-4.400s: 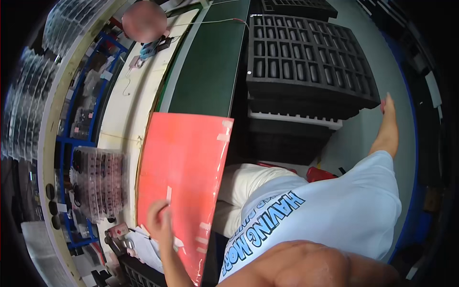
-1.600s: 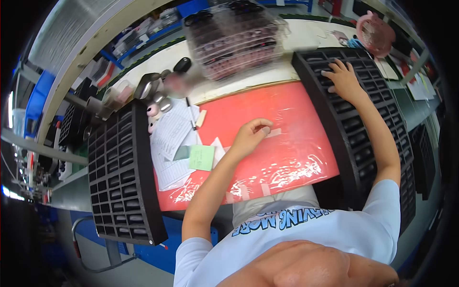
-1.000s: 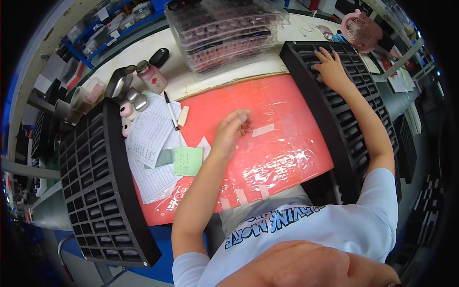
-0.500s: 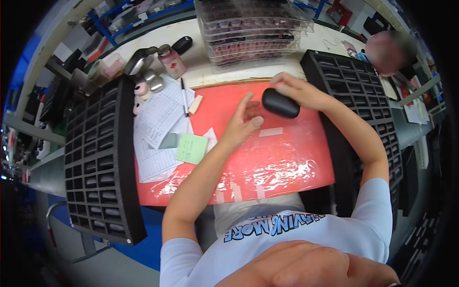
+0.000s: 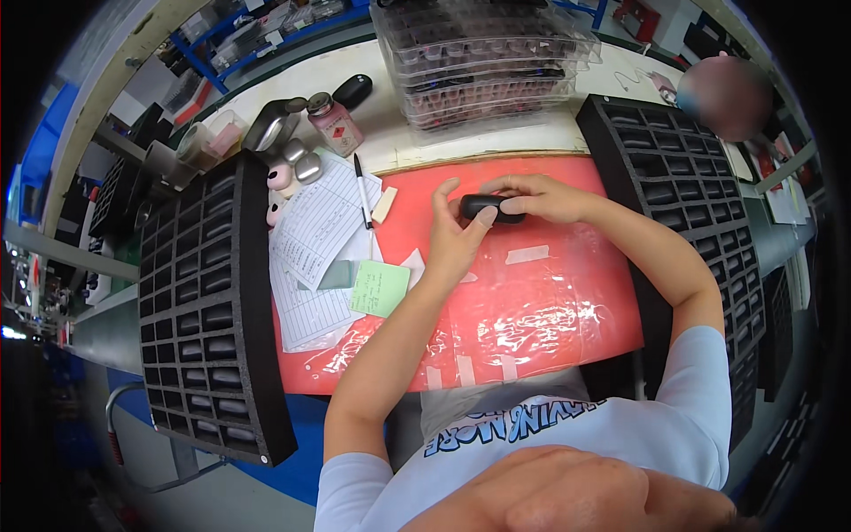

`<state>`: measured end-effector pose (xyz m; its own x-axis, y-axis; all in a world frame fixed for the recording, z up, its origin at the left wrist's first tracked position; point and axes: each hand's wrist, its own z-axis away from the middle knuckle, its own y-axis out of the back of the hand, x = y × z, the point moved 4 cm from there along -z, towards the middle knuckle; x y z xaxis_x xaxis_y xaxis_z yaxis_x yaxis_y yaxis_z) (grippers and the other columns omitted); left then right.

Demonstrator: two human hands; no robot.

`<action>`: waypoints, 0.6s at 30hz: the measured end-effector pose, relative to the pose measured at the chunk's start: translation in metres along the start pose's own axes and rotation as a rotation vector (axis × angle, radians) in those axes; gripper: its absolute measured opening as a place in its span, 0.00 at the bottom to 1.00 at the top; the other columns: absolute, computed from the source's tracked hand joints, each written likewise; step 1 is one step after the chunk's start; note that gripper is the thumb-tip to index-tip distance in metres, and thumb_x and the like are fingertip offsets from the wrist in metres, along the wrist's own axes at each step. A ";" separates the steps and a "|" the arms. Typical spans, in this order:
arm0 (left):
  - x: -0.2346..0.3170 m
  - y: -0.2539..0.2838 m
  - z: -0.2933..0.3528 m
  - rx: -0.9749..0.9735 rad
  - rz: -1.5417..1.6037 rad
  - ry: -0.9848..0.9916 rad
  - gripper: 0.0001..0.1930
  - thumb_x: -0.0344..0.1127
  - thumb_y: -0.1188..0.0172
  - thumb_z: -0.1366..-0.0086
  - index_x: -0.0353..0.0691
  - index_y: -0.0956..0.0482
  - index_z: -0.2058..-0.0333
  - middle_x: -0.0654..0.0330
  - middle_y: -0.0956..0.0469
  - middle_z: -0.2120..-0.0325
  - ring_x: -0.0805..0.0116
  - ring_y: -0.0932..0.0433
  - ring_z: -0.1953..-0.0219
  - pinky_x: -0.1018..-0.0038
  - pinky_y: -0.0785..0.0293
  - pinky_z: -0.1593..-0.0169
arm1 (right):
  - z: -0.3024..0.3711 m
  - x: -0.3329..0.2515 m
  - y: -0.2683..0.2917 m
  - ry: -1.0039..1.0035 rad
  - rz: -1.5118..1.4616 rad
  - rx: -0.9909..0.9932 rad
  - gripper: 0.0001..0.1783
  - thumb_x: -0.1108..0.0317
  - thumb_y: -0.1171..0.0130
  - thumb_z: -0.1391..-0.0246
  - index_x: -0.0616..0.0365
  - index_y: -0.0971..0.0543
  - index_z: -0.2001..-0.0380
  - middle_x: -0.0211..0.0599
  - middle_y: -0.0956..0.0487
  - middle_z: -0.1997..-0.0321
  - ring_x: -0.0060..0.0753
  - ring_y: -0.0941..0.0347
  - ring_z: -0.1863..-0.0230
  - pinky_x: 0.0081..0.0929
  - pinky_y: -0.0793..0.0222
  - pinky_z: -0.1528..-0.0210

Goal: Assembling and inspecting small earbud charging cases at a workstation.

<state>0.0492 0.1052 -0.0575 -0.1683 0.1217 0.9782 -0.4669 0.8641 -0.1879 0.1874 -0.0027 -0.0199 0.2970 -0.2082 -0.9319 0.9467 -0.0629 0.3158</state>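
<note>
Over the red mat [image 5: 576,293] I hold a small black oval case [image 5: 480,205], shaped like an earbud case, between both hands. My left hand [image 5: 456,232] grips its left end, with the thumb on the near side and the fingers curled behind. From the right, my right hand [image 5: 542,198] closes on the other end, its thumb on the near face and its fingers over the top. My fingers cover part of the case, and any seam in it cannot be made out.
Black foam trays holding dark cases stand left [image 5: 264,355] and right [image 5: 599,142]. Stacked clear plastic trays [image 5: 487,93] are behind. Left of my hands lie papers [image 5: 306,217], a green note [image 5: 381,288], a pen [image 5: 363,197] and a beige block [image 5: 385,205]. A pink bottle [image 5: 337,129] stands beyond.
The case has moved left and turned to a narrower side. My left hand, which was apart from it, now grips it together with my right. The whole view has shifted slightly.
</note>
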 end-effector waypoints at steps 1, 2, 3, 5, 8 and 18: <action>-0.001 0.002 -0.002 -0.017 -0.030 -0.003 0.36 0.32 0.37 0.39 0.40 0.51 0.39 0.51 0.27 0.55 0.66 0.27 0.51 0.71 0.32 0.46 | -0.001 0.000 -0.003 -0.001 0.003 0.002 0.29 0.57 0.46 0.40 0.60 0.34 0.39 0.43 0.27 0.46 0.30 0.31 0.47 0.28 0.35 0.44; -0.002 0.005 -0.003 -0.019 -0.028 -0.006 0.36 0.32 0.37 0.39 0.40 0.51 0.39 0.51 0.27 0.55 0.66 0.27 0.51 0.71 0.32 0.46 | -0.001 -0.002 -0.007 0.016 0.016 0.015 0.28 0.57 0.48 0.39 0.60 0.33 0.40 0.41 0.27 0.46 0.29 0.31 0.46 0.28 0.36 0.44; -0.002 0.005 -0.004 -0.034 0.011 -0.031 0.35 0.32 0.36 0.40 0.40 0.50 0.41 0.50 0.27 0.55 0.66 0.28 0.50 0.71 0.31 0.47 | 0.000 -0.004 -0.009 0.029 0.031 0.031 0.26 0.57 0.50 0.38 0.60 0.33 0.41 0.40 0.27 0.45 0.28 0.31 0.46 0.28 0.36 0.44; -0.003 0.006 -0.004 -0.056 0.058 -0.061 0.35 0.32 0.35 0.41 0.40 0.50 0.42 0.49 0.28 0.54 0.66 0.28 0.50 0.70 0.30 0.49 | -0.003 0.001 -0.005 0.048 0.052 0.089 0.25 0.57 0.52 0.37 0.60 0.32 0.42 0.39 0.27 0.45 0.28 0.32 0.46 0.28 0.36 0.43; 0.005 0.002 0.001 -0.090 -0.058 -0.183 0.35 0.29 0.35 0.44 0.39 0.48 0.43 0.46 0.29 0.52 0.58 0.26 0.50 0.66 0.29 0.50 | -0.002 0.001 0.004 0.065 0.025 0.196 0.24 0.57 0.54 0.36 0.61 0.30 0.43 0.38 0.27 0.45 0.29 0.32 0.46 0.28 0.37 0.43; 0.014 -0.014 0.015 -0.074 -0.884 -0.324 0.35 0.29 0.33 0.52 0.36 0.38 0.44 0.47 0.31 0.54 0.48 0.34 0.47 0.57 0.43 0.41 | 0.039 -0.161 0.101 0.634 0.722 0.957 0.15 0.65 0.44 0.42 0.60 0.23 0.54 0.32 0.20 0.59 0.23 0.26 0.58 0.22 0.32 0.53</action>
<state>0.0400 0.0872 -0.0426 -0.0181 -0.7247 0.6888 -0.4861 0.6084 0.6273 0.2302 -0.0138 0.1691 0.9381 -0.0178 -0.3460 0.1768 -0.8342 0.5224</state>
